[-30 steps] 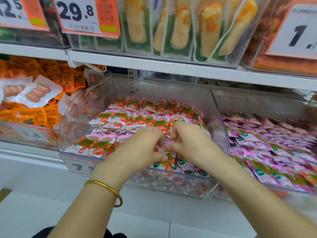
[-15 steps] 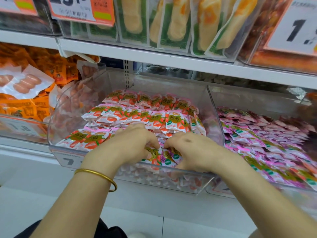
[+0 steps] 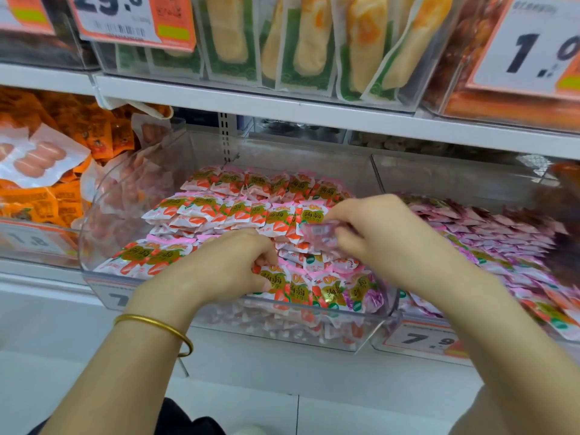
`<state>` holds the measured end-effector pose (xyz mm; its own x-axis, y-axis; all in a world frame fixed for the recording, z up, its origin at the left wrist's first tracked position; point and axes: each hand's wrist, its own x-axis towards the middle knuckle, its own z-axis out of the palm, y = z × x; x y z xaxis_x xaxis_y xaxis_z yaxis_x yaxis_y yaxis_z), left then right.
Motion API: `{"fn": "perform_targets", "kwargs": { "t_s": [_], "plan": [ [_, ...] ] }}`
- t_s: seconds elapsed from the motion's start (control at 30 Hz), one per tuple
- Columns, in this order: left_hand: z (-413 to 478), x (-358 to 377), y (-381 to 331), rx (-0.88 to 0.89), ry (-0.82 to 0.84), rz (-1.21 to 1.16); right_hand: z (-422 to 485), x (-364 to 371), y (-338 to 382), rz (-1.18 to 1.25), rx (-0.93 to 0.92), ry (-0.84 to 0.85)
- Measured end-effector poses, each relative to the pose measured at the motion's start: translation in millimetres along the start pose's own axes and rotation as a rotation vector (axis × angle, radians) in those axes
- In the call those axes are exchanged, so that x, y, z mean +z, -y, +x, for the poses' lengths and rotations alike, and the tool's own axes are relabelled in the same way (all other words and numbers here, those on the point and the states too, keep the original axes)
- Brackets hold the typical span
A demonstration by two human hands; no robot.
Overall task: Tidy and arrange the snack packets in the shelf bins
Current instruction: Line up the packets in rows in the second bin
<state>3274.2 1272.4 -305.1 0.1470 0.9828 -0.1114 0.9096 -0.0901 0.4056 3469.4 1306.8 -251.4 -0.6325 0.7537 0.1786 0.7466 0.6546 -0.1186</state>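
A clear plastic bin (image 3: 94, 233) on the middle shelf holds rows of small pink-and-white strawberry snack packets (image 3: 238, 211). My left hand (image 3: 226, 271), with a gold bangle on the wrist, rests at the bin's front and its curled fingers grip packets in the front row (image 3: 301, 287). My right hand (image 3: 379, 233) is raised a little above the pile and pinches one blurred pink packet (image 3: 320, 233) between thumb and fingers. A purple packet (image 3: 364, 293) lies at the right end of the front row.
A second clear bin (image 3: 455, 180) to the right holds pink and purple packets (image 3: 489, 243). On the left are orange packets (image 3: 47, 202) and sausage packs (image 3: 37, 158). The white shelf above (image 3: 314, 111) carries green-and-yellow packs (image 3: 310, 42) and price tags.
My right hand has lifted from the bin's front row and now holds a single pink packet above the pile. My left hand has stayed at the front row.
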Motion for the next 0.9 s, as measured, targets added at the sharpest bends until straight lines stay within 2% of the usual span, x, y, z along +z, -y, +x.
{"fn": "perform_targets", "kwargs": {
  "t_s": [0.13, 0.23, 0.27, 0.33, 0.4, 0.47, 0.53, 0.6, 0.7, 0.77, 0.9],
  "plan": [
    [-0.7, -0.4, -3.6, 0.003, 0.027, 0.012, -11.3, -13.7, -3.9, 0.145, 0.035, -0.196],
    [-1.5, -2.6, -12.4, 0.035, -0.121, -0.028, -14.8, -9.1, -9.1, 0.233, 0.086, -0.248],
    [-1.6, -3.4, -19.2, 0.029, -0.2, -0.128, -15.8, -6.3, -11.1, 0.262, 0.101, -0.276],
    [-1.5, -4.2, -37.8, -0.018, -0.239, -0.607, -17.3, 0.0, -12.5, 0.324, 0.122, -0.344],
    [-1.3, -4.4, -56.4, -0.056, -0.081, -1.163, -19.1, 4.8, -10.0, 0.373, 0.098, -0.365],
    [1.7, -0.5, -65.7, -0.028, -0.036, -1.369, -21.4, 7.2, -7.8, 0.406, 0.041, -0.284],
    [3.7, 2.3, -69.6, -0.032, -0.104, -1.377, -24.4, 5.2, -8.6, 0.483, 0.018, -0.165],
    [7.5, 6.7, -68.5, -0.015, -0.167, -1.362, -26.7, 2.0, -12.0, 0.63, 0.051, -0.137],
    [9.9, 9.7, -72.6, 0.054, -0.174, -1.316, -26.9, 1.7, -20.6, 0.752, 0.169, -0.374],
    [12.0, 11.4, -78.4, 0.123, -0.182, -1.256, -26.9, 0.7, -26.8, 0.791, 0.26, -0.45],
    [16.9, 19.1, -93.8, 0.201, -0.205, -1.127, -30.0, -2.9, -33.6, 1.102, 0.291, -0.275]
  ]
}}
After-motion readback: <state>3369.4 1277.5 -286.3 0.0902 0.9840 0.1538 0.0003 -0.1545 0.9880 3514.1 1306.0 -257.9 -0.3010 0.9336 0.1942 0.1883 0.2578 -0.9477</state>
